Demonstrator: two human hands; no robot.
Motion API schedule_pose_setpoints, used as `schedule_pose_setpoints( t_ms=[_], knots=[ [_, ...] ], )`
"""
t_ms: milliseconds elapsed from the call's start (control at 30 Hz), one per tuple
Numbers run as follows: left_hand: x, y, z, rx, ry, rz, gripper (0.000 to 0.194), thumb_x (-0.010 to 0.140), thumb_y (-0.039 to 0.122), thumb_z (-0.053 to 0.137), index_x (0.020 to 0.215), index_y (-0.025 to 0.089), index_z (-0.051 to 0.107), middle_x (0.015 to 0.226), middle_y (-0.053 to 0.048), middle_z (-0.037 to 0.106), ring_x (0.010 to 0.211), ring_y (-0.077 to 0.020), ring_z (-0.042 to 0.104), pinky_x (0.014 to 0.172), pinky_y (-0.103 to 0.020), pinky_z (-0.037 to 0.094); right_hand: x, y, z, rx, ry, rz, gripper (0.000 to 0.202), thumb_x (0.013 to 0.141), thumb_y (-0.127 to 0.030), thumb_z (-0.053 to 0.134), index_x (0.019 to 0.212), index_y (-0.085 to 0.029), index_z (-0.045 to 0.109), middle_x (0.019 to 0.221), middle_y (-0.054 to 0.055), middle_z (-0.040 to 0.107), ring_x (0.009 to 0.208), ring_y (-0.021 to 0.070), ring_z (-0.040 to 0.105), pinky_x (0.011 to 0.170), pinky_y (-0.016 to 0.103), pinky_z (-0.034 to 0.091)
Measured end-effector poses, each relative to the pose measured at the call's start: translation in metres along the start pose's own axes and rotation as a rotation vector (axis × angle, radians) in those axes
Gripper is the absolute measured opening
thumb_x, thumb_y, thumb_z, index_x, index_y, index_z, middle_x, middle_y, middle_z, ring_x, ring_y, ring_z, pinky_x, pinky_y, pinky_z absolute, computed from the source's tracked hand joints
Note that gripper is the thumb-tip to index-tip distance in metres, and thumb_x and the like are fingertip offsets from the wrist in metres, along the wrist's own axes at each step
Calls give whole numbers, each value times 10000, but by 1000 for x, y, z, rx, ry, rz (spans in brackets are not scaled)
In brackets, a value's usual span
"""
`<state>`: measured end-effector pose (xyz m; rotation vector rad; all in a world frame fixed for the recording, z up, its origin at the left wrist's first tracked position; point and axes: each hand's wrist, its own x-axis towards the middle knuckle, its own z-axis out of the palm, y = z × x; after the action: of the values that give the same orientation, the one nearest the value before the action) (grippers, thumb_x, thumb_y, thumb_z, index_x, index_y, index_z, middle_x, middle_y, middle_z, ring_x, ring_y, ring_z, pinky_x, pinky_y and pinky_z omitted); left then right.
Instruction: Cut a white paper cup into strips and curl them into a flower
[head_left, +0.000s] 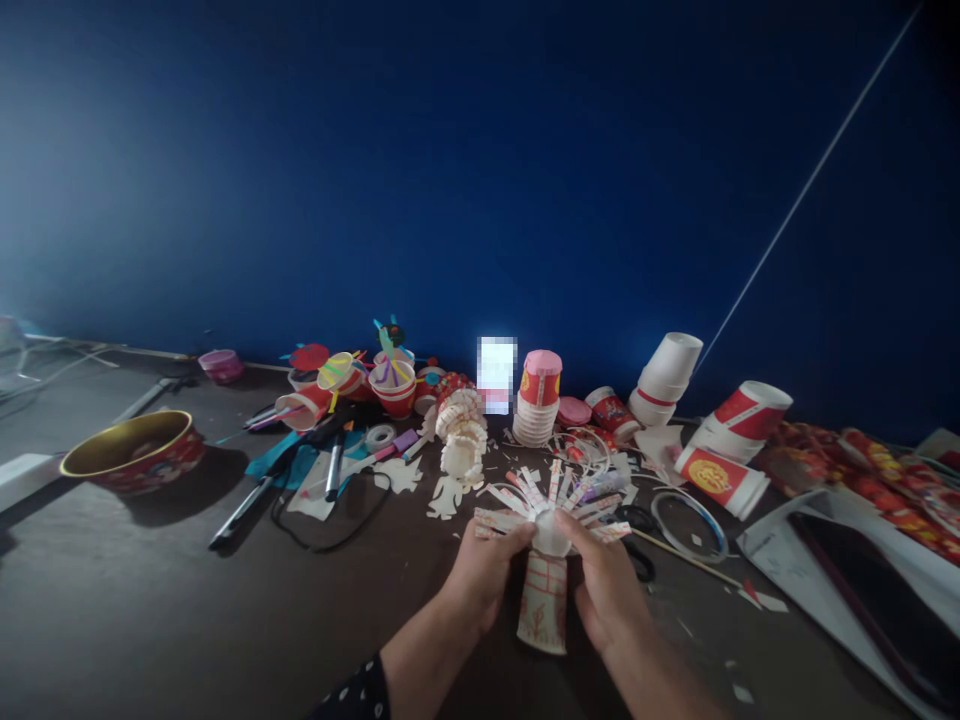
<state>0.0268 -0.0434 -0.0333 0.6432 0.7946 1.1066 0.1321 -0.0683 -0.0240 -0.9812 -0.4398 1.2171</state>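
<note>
Between both hands is a paper cup (pixel 553 535) cut into narrow strips that fan out around its round white base. One wider panel with red lines drawn on it hangs down toward me. My left hand (pixel 484 565) grips the cut cup from the left, thumb pressed at the edge of the base. On the other side my right hand (pixel 604 575) holds it the same way, thumb on the base's right edge. Most of the fingers of both hands are hidden beneath the cup. Just beyond it lie white paper scraps (pixel 448 496).
A red-and-gold bowl (pixel 135 455) stands at left, near a black marker (pixel 335 466) and a utility knife (pixel 244 510). Decorated cups (pixel 392 388), stacked cups (pixel 535 420) and a lit screen (pixel 496 375) line the blue wall. At right are tape rings (pixel 690 525) and a dark phone (pixel 885 600).
</note>
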Motion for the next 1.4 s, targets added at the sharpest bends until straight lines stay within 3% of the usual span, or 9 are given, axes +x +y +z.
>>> schedule_pose_setpoints(
  t_ms=[167, 267, 400, 500, 667, 800, 1000, 1200, 1400],
  knots=[
    [1, -2, -1, 18, 18, 13, 234, 522, 216, 783, 661, 103, 632, 620, -25, 643, 617, -166, 593, 652, -284, 462, 2, 0, -1, 5, -2, 2, 339, 549, -253, 779, 864, -161, 695, 818, 45, 724, 935, 285, 622, 812, 392, 479],
    [2, 2, 0, -54, 13, 1, 256, 534, 217, 784, 717, 102, 648, 685, -45, 669, 699, -199, 624, 725, -315, 472, 4, 0, -4, 19, 2, 26, 300, 566, -297, 756, 827, -159, 701, 806, 47, 722, 916, 284, 627, 804, 393, 480],
    [3, 7, 1, -167, -2, -5, 305, 559, 197, 775, 824, 104, 656, 797, -74, 694, 845, -247, 637, 830, -357, 465, 3, 0, -7, 13, -116, 68, 189, 583, -307, 725, 713, -172, 702, 818, 49, 724, 875, 282, 636, 790, 389, 482],
    [3, 8, 2, -213, 22, -15, 340, 560, 153, 769, 874, 103, 649, 856, -89, 699, 898, -260, 633, 863, -369, 463, 1, 1, -7, -6, -103, 48, 228, 582, -299, 739, 779, -185, 718, 842, 40, 727, 879, 274, 636, 809, 394, 475],
    [3, 7, 1, -210, 26, -18, 304, 574, 148, 755, 853, 102, 645, 825, -82, 701, 857, -250, 643, 852, -366, 471, 2, 2, -5, -16, -149, -17, 387, 615, -273, 752, 994, -220, 694, 945, 32, 717, 925, 259, 629, 859, 391, 451],
    [3, 6, 0, -185, 23, 13, 323, 564, 164, 767, 859, 116, 645, 818, -66, 694, 831, -229, 639, 823, -344, 474, 2, 1, -6, -49, -199, -5, 327, 656, -269, 737, 978, -221, 699, 972, 31, 712, 937, 258, 624, 852, 389, 453],
    [5, 4, -5, -35, 14, 66, 251, 557, 248, 790, 669, 111, 612, 622, -24, 633, 636, -168, 604, 717, -308, 480, 2, 1, -7, -118, -147, -47, 274, 661, -270, 741, 927, -210, 712, 961, 33, 715, 891, 253, 638, 838, 385, 457],
    [1, 15, -5, -37, -129, -1, 356, 613, 240, 764, 919, 100, 648, 884, -96, 693, 876, -240, 634, 863, -369, 462, 7, 4, -14, -128, -146, 4, 247, 651, -307, 746, 869, -194, 719, 845, 41, 729, 819, 262, 650, 777, 393, 483],
    [3, 16, -8, 21, -82, -2, 490, 496, 173, 813, 950, 92, 646, 962, -115, 693, 969, -277, 619, 926, -387, 437, 6, 0, -12, -115, -178, -22, 241, 667, -313, 728, 878, -198, 714, 870, 36, 728, 915, 270, 634, 839, 396, 472]
  ],
)
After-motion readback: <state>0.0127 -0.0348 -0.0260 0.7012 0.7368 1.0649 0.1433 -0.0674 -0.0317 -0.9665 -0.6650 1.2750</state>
